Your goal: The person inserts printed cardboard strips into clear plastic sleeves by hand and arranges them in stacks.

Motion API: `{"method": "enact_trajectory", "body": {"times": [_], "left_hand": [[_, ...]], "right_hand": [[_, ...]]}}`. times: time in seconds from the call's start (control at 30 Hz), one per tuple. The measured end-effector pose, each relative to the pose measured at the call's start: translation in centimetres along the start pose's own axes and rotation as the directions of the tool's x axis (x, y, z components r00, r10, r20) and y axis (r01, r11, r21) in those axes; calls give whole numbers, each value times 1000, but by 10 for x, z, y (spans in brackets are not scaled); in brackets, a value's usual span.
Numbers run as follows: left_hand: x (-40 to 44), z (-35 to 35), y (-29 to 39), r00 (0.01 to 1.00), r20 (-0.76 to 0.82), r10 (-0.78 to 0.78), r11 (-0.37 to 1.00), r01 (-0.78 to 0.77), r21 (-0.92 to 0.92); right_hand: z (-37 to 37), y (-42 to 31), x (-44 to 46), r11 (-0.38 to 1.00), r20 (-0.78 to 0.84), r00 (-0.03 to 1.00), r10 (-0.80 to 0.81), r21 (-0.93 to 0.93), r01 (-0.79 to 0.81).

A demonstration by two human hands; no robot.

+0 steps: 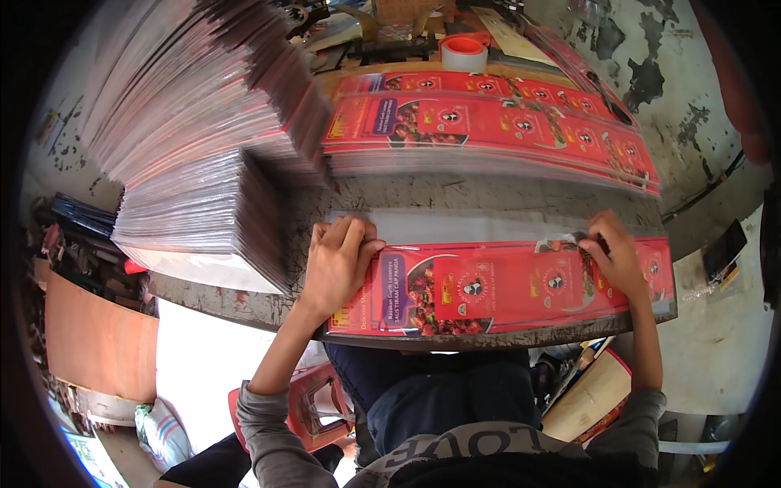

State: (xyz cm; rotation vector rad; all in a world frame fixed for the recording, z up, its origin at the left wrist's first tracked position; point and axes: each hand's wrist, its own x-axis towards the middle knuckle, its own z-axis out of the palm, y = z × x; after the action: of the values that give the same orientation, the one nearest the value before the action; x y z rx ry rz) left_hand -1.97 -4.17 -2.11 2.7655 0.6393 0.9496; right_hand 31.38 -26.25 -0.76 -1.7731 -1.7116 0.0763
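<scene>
A long red printed strip [512, 285] with food pictures and panda logos lies along the table's near edge. Clear plastic film [480, 225] extends from its far side. My left hand [335, 264] is closed at the strip's far left corner, thumb and fingers pinching the film edge. Toward the right end, my right hand [617, 256] pinches the same far edge with curled fingers. Just beyond the hands sits a stack of similar red printed strips [488, 122], layered in plastic.
A tall, leaning pile of plastic-sleeved sheets [203, 106] rises at the left of the worn table [390, 195]. A roll of tape [464, 54] stands behind the red stack. Below the table is a red plastic stool [313, 398].
</scene>
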Motion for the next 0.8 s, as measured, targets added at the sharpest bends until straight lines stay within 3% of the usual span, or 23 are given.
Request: {"method": "enact_trajectory", "body": {"times": [0.1,0.17,0.33,0.43,0.53,0.67,0.73,0.8], "left_hand": [[0,0,0,999,-33,4,1000,-4,10],[0,1,0,999,-38,1,1000,-1,7],[1,-3,5,996,-84,22,999,-19,34],[8,-12,7,993,-105,53,988,-36,150],[26,-26,12,970,-235,66,944,16,330],[54,-47,16,938,-347,14,932,114,345],[68,-47,20,819,-550,161,926,67,371],[73,-41,21,841,-512,175,907,65,417]], "right_hand": [[-11,7,-6,998,-22,998,60,24,-59],[-13,6,-9,990,-81,995,-50,-133,39],[-13,3,-11,977,-84,996,-25,-215,6],[-15,0,-3,977,-123,992,-20,-213,-7],[-25,6,16,982,-199,979,-43,-189,4],[-49,19,59,972,-320,944,-77,-234,0],[-58,34,84,982,-362,924,-124,-176,63],[-67,52,110,989,-368,921,-128,-121,89]]}}
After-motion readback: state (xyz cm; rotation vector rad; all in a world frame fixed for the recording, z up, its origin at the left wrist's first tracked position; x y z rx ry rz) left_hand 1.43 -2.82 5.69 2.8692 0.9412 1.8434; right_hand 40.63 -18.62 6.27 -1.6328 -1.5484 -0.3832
